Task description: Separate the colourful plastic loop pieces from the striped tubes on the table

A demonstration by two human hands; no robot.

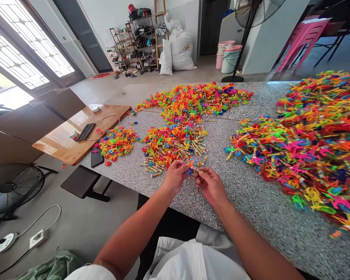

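Note:
My left hand [175,177] and my right hand [210,184] meet over the speckled stone table [250,202], fingers pinched together on a small blue plastic ring piece [189,170]. Just beyond my fingers lies a pile of orange, red and yellow plastic pieces mixed with small striped tubes [175,146]. A smaller pile of bright rings [116,142] sits to the left of it. A long heap of coloured pieces [195,99] stretches across the far side. A very large heap [311,144] covers the right side of the table.
A wooden tabletop [78,132] with a dark comb-like item and a white cable adjoins the left end; a black phone [96,158] lies near that corner. A floor fan [8,190] and power strips stand at lower left. Shoe racks, white sacks, buckets and a pink chair are at the back.

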